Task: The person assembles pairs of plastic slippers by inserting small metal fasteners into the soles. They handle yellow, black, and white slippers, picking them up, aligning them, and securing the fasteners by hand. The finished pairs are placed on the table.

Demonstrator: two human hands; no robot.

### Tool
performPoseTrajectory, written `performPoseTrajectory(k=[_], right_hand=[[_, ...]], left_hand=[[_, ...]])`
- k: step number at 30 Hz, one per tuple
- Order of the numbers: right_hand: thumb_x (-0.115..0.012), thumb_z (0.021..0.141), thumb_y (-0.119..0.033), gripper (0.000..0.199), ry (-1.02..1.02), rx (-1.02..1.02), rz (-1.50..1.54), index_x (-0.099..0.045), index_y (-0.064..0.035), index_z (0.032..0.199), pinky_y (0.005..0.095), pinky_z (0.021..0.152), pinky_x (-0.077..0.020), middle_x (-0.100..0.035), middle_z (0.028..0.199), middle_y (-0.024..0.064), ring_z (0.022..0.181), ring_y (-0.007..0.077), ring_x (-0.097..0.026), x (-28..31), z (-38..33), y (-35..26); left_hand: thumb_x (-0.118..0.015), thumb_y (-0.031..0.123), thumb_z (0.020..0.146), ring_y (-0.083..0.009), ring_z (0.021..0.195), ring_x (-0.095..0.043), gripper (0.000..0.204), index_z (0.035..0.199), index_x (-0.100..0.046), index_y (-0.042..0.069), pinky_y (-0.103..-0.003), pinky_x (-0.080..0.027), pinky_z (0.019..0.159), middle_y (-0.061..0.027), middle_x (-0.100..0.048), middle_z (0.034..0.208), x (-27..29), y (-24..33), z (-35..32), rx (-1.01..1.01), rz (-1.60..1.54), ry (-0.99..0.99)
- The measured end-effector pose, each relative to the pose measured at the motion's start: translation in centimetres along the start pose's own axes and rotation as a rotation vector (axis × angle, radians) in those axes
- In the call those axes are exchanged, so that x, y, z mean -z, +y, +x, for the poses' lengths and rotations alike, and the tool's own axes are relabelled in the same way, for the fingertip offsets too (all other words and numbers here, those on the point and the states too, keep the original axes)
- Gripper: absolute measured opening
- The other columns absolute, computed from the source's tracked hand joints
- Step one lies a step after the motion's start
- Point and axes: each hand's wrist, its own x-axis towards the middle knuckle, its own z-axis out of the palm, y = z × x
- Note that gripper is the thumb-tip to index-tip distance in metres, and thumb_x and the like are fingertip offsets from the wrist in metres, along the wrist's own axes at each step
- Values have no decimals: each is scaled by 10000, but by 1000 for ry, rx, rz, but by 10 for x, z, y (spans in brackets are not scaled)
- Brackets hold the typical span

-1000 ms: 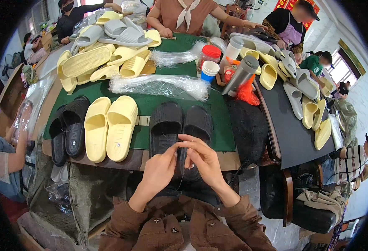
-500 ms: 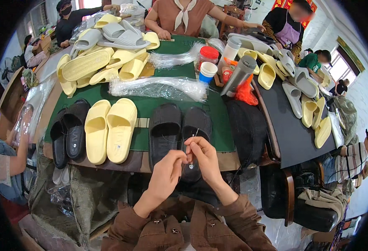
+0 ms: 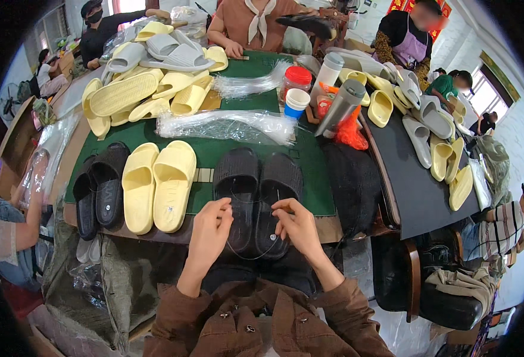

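Note:
A pair of black slippers (image 3: 236, 172) lies side by side at the front edge of the table, toes pointing away from me. Over their heel ends a thin, clear plastic tie (image 3: 248, 258) curves in a wide loop. My left hand (image 3: 210, 231) is at the loop's left side, thumb and fingertips pinched together on the strand. On the other side, above the right slipper, my right hand (image 3: 298, 226) pinches the strand too. Where exactly the tie passes through the slippers is hard to make out.
To the left lie a cream pair (image 3: 174, 184) and another black pair (image 3: 108, 184). Behind are bundled clear ties (image 3: 226, 126), a slipper heap (image 3: 125, 92), a paper cup (image 3: 296, 102), a red-lidded jar (image 3: 298, 76) and a grey flask (image 3: 340, 107). Co-workers surround the tables.
My hands have moved apart from their pinch together over the right slipper, and the loop now spreads between them. Across the table, a co-worker's arm now has a dark slipper raised.

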Motion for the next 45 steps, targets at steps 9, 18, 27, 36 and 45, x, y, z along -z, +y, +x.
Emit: performPoseTrajectory(k=[9, 18, 27, 36, 45], right_hand=[[-542, 903, -82, 451, 197, 554, -735, -405, 139, 1272, 497, 884, -454, -534, 1153, 305, 975, 501, -554, -19, 39, 32], [-431, 926, -287, 435, 28, -65, -480, -602, 107, 997, 495, 891, -424, -584, 1045, 356, 1041, 489, -546, -11, 88, 29], [-433, 935, -293, 444, 60, -17, -502, -591, 119, 975, 495, 880, -430, -590, 1001, 364, 1002, 491, -563, -16, 84, 33], [-560, 913, -130, 267, 178, 567, -582, -609, 64, 1090, 415, 843, -486, -635, 1053, 261, 1010, 398, -608, -14, 33, -3], [-622, 864, -160, 223, 373, 236, -392, -660, 25, 983, 308, 712, -519, -700, 861, 160, 797, 201, -690, 45, 158, 6]], left_hand=[[-709, 465, 792, -435, 1206, -424, 860, 1316, -396, -142, -469, -349, 1024, -294, -470, 1269, -36, -16, 36, -361, 677, -9], [-787, 519, 652, -440, 1295, -313, 1044, 1333, -344, -137, -538, -224, 1078, -269, -370, 1370, -52, -10, 56, -250, 697, -229], [-704, 305, 749, -440, 1079, -523, 479, 1006, -614, -89, -552, -356, 948, -295, -580, 1114, -73, -22, 82, -154, 709, -85], [-632, 357, 793, -390, 952, -596, 426, 853, -679, -62, -491, -405, 917, -251, -650, 925, -80, -43, 84, -218, 736, 17], [-629, 350, 805, -372, 997, -590, 444, 954, -659, -67, -496, -393, 939, -234, -647, 999, -85, -27, 83, -254, 709, 33]])
